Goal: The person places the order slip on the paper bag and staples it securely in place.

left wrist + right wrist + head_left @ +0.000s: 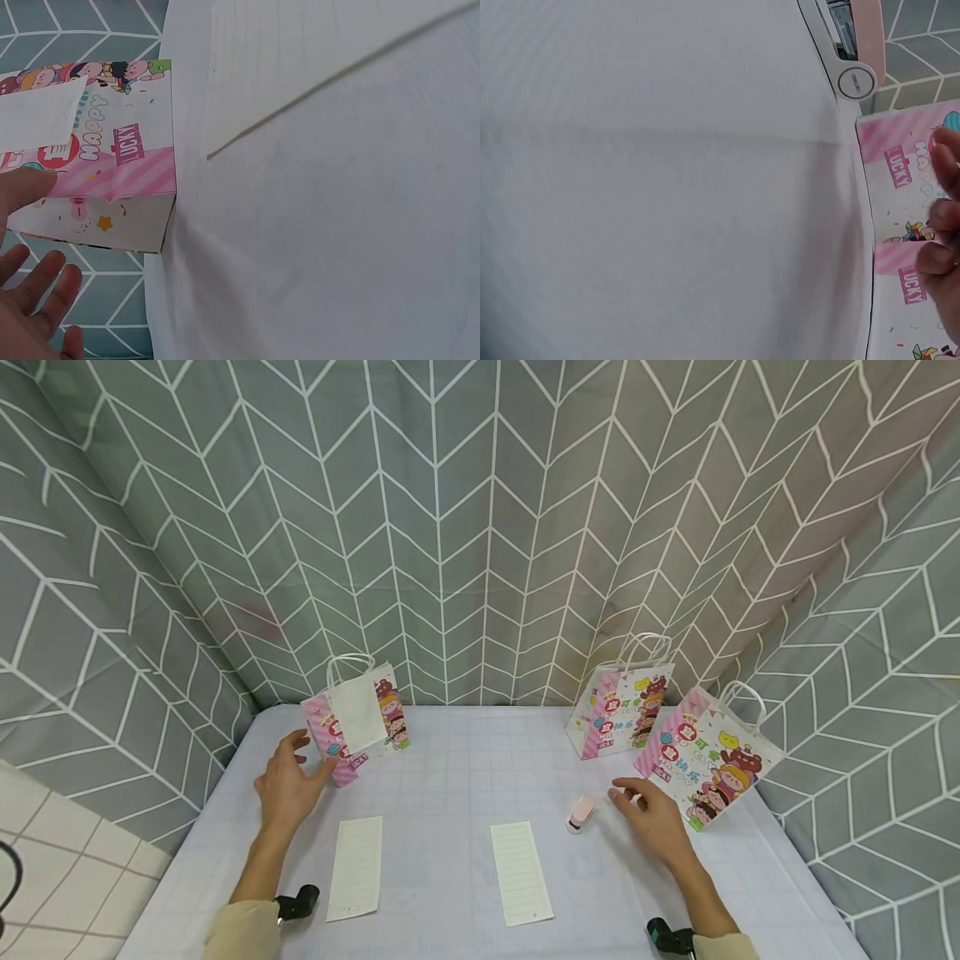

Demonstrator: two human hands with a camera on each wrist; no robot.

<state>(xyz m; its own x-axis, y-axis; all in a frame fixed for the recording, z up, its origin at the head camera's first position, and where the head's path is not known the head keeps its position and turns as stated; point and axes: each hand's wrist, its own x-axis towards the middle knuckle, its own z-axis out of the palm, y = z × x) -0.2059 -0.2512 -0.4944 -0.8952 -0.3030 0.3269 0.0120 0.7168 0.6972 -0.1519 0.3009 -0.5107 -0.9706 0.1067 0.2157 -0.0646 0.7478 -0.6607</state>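
Note:
My left hand (288,787) is beside a small pink and white paper gift bag (347,770) at the back left. Its thumb (26,186) overlaps the bag's striped front in the left wrist view, and the other fingers are spread off to the side. A cream paper slip (358,714) is on the front of that bag, below the white handles. Over the table at the right, my right hand (654,822) has loosely bent fingers and holds nothing. Close to its left lies a pink and white stapler (581,814). A matching gift bag (716,760) leans just beyond this hand.
Another gift bag (618,710) stands at the back right, next to the leaning one. Two lined cream paper slips lie on the white table: the left slip (356,868) and the right slip (521,872). A grey patterned curtain (465,527) hangs behind and at both sides.

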